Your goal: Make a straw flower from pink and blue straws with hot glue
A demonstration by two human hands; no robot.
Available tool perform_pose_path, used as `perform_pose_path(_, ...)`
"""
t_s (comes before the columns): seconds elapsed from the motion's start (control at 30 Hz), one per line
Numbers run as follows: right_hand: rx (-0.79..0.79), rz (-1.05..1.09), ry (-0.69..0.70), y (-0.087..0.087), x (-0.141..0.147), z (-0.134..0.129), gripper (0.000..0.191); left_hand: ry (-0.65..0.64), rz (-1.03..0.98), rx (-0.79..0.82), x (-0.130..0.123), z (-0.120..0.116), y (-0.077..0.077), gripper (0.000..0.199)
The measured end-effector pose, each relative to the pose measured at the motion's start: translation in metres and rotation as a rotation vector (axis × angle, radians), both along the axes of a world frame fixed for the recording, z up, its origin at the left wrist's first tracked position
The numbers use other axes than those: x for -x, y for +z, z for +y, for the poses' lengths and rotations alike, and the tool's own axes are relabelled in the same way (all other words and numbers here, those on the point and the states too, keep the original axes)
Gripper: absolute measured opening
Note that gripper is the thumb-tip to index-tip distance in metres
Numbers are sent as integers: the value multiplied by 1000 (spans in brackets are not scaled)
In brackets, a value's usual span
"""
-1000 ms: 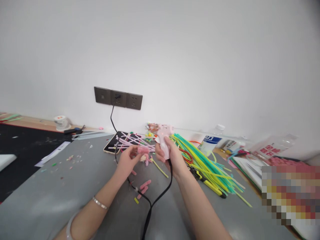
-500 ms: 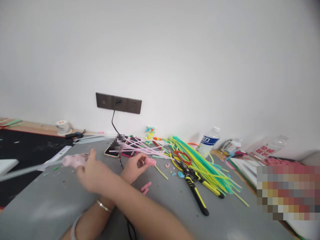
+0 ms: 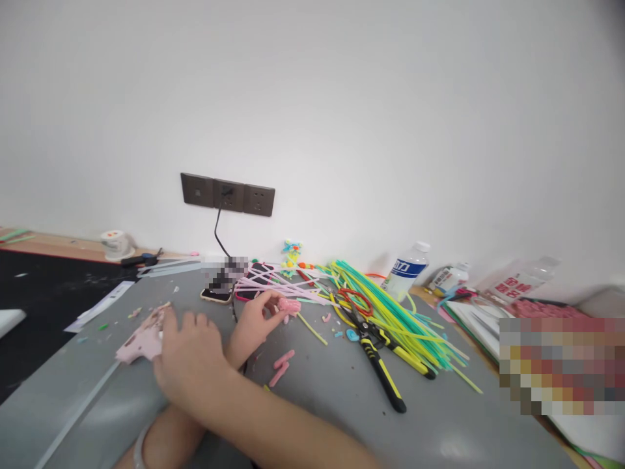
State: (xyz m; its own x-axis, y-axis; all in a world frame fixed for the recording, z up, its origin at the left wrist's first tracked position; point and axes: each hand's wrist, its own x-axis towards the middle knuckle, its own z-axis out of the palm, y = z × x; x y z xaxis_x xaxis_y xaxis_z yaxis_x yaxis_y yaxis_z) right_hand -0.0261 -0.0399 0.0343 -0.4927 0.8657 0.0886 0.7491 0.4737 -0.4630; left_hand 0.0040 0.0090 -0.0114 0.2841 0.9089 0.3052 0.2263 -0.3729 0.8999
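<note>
My arms cross over the grey mat. My left hand [image 3: 254, 324], reaching out to the right, pinches a small pink fuzzy roll [image 3: 290, 305] between thumb and fingers. My right hand [image 3: 193, 352] is over on the left, beside a pale pink glue gun [image 3: 144, 335] that lies on the mat. Its fingers are apart, and the nearest ones touch or almost touch the gun. A long translucent glue stick [image 3: 81, 413] trails from the gun's rear towards the bottom left. Loose pink pieces [image 3: 280, 368] and a yellow-green stem [image 3: 312, 328] lie near the left hand.
Black-and-yellow pliers [image 3: 383, 374] rest against a bundle of green and yellow stems [image 3: 395, 319]. Pale lilac stems [image 3: 283, 286] lie over phones [image 3: 217, 294]. Bottles [image 3: 407, 270] stand along the wall. A black cable [image 3: 218, 238] hangs from the sockets [image 3: 228, 195].
The right hand has brought the glue gun down onto the mat and its fingers have loosened. The glue stick has swung towards the bottom. The left hand still pinches the pink roll.
</note>
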Motion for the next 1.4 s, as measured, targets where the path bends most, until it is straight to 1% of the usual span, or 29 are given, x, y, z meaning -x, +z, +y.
perform_pose_path(0.03,-70,38,20,9,-15,-3,53,22,-1,11,0,1,-1,18)
perform_pose_path(0.1,-115,121,5,27,-54,-8,28,66,-12,23,0,5,-4,20)
perform_pose_path(0.13,-76,138,39,34,-76,-9,19,68,-21,25,0,7,-6,21)
perform_pose_path(0.17,-8,135,111,38,-99,-9,16,78,-32,23,0,8,-7,21)
perform_pose_path(0.2,72,119,187,39,-123,-8,18,73,-37,23,0,9,-8,21)
perform_pose_path(0.23,147,93,207,37,-145,-6,18,68,-38,25,0,10,-8,21)
perform_pose_path(0.27,200,54,162,32,-164,-4,19,70,-40,29,1,10,-8,20)
perform_pose_path(0.3,218,14,71,25,-181,-1,18,64,-31,44,1,9,-6,23)
perform_pose_path(0.33,218,-10,-4,16,-193,1,18,73,-5,80,1,8,-5,26)
perform_pose_path(0.37,223,-21,-33,7,-203,3,18,82,11,111,1,7,-3,30)
perform_pose_path(0.4,249,1,-22,-3,-208,5,18,84,7,127,2,6,-2,33)
perform_pose_path(0.47,326,108,67,-18,-211,6,13,96,3,155,2,5,0,36)
perform_pose_path(0.53,366,215,172,-29,-208,6,6,106,-3,171,3,5,0,37)
perform_pose_path(0.63,305,234,259,-36,-201,6,4,138,-24,192,3,5,0,40)
perform_pose_path(0.73,259,236,266,-39,-202,4,5,172,-91,207,4,5,4,41)
perform_pose_path(0.8,259,303,238,-41,-205,3,8,180,-142,191,5,5,6,39)
perform_pose_path(0.87,223,366,162,-43,-202,5,10,207,-177,115,5,7,6,32)
perform_pose_path(0.93,108,374,40,-46,-192,10,8,243,-194,15,6,10,3,25)
perform_pose_path(1.0,-44,314,-60,-51,-175,17,7,263,-202,-45,6,13,0,22)
perform_pose_path(1.07,-119,209,-56,-57,-157,24,8,263,-206,-41,6,14,-3,23)
perform_pose_path(1.17,-143,107,-27,-62,-142,28,5,251,-210,-28,6,14,-3,24)
perform_pose_path(1.23,-135,115,-59,-63,-145,26,8,238,-212,-31,6,12,-1,23)
perform_pose_path(1.27,-128,153,-79,-62,-150,24,9,228,-215,-31,6,11,0,22)
perform_pose_path(1.4,-91,461,-178,-55,-184,25,10,184,-231,-20,6,9,2,22)
